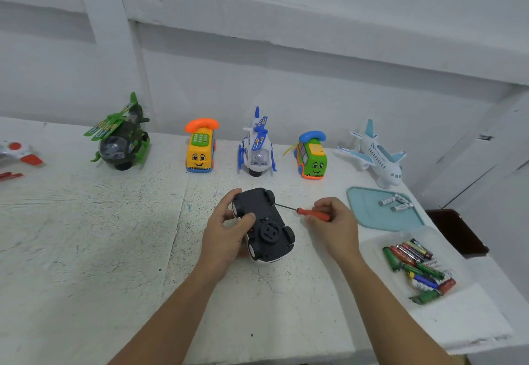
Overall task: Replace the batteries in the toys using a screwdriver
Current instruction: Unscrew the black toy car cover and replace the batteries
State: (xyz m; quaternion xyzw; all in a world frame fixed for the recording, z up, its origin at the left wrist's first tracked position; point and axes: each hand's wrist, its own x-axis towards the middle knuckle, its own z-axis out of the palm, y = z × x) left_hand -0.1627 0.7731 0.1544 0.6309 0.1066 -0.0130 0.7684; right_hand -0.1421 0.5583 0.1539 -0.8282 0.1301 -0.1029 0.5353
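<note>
Toy car [266, 221] inverted at table [114, 235] centre, matte black underside up, body hidden; left hand [226, 233] grips it. Right hand [333, 221] pinches screwdriver [310, 212] (orange handle, thin shaft); tip contact unclear.

A scuffed, white-painted table [86, 235] stands against a white wall [286, 78] crossed by painted beams.

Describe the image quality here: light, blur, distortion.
Head view: soft, even light, only faint shadows on the table; wide-angle distortion bows the beams of the wall; the red toy at the left edge is smeared; car and screwdriver are fairly sharp.
</note>
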